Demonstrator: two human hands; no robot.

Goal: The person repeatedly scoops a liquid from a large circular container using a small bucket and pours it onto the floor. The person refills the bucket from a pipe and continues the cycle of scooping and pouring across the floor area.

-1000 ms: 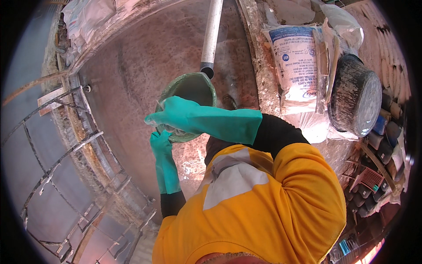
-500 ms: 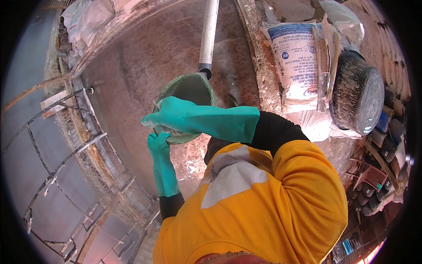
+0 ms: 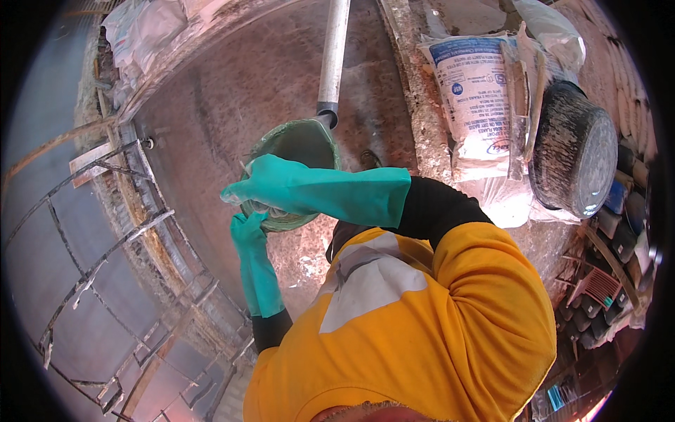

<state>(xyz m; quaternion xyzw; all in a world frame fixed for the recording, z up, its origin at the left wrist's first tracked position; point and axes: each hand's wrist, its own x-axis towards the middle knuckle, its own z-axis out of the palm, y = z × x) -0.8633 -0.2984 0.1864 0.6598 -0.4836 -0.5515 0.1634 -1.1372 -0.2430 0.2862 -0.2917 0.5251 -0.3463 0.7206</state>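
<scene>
A greenish bucket (image 3: 304, 145) with a crusted rim hangs tilted in front of me, its mouth facing up toward me. Across its left side lies my right hand (image 3: 271, 184), in a long green rubber glove, the fingers closed at the rim. My left hand (image 3: 248, 226), gloved alike, is just below it, fingers closed against the bucket's lower left edge. The right hand and forearm cover part of the rim. A thin pale strip shows by the right fingers; what it is I cannot tell. Above the bucket, a pale pipe (image 3: 332, 70) with a dark end reaches its top right rim.
Left, a metal-bar frame (image 3: 91, 274) stands over a tank of greyish liquid (image 3: 42, 183). On a ledge at right lie a printed white sack (image 3: 467, 98) and wooden sticks (image 3: 518, 119) beside a dark upturned tub (image 3: 576, 151). Plastic bags (image 3: 144, 32) lie at upper left.
Both hands have shifted very slightly left, the bucket's lower edge with them. Their hold looks the same.
</scene>
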